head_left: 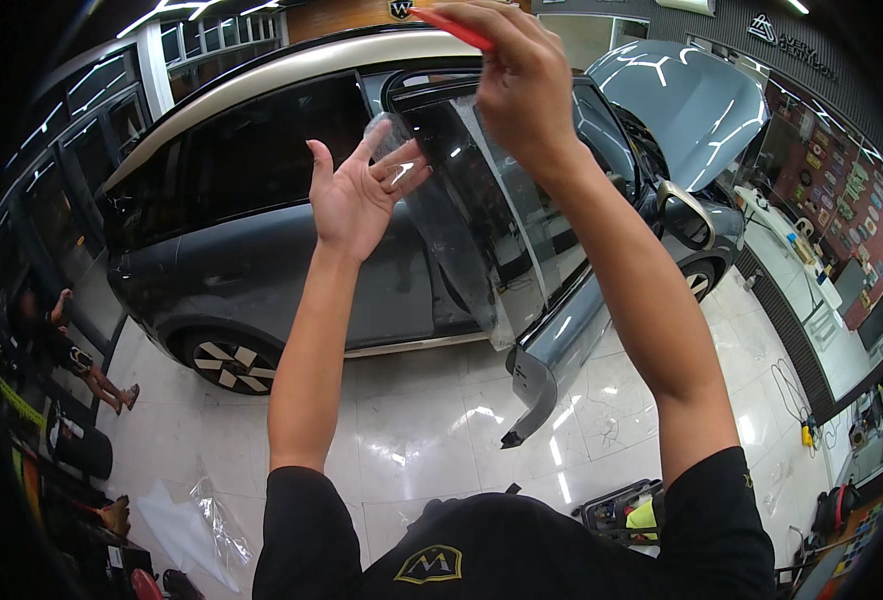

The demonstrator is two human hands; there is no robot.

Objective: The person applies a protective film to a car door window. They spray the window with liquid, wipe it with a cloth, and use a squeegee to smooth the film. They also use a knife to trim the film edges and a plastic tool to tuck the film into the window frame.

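My left hand point(362, 195) is raised with palm up and fingers spread, at the edge of a sheet of clear film point(452, 230). The film's upper corner shows at its fingertips; whether it clings to them I cannot tell. That film hangs down over the open front door point(562, 340) of a grey car point(292, 290), along the window glass point(552, 225). Higher up, my right hand point(527, 90) is closed on a flat red squeegee point(454, 28), held above the door frame and apart from the glass.
The car's hood point(677, 100) stands raised at the far right, behind the side mirror point(684, 215). A long workbench point(802, 270) runs along the right. On the tiled floor, crumpled clear sheeting point(197, 525) lies at lower left. A person point(87, 360) is at the left edge.
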